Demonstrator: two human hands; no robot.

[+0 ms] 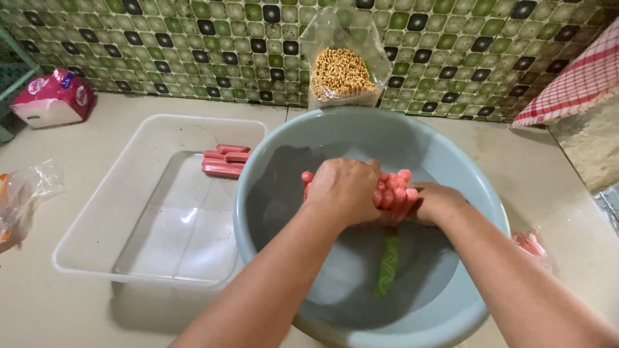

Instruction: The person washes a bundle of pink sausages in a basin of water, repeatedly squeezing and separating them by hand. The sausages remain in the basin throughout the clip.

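Gripping sausage bundle over grey basin | left hand + right hand both clamped on it, keeping drips inside | loose sausages parked in clear tray

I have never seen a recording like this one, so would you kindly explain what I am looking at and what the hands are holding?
There is no machine here: one camera sits on a person's head and looks down at their two bare hands over a kitchen counter. Both hands are over a large grey basin. The left hand and the right hand together hold a bundle of pink sausages, each with a closed grip. A green strip hangs beneath the bundle. Left of the basin stands a clear plastic tray with a few more sausages at its far end. Against the tiled wall leans a bag of pale beans.
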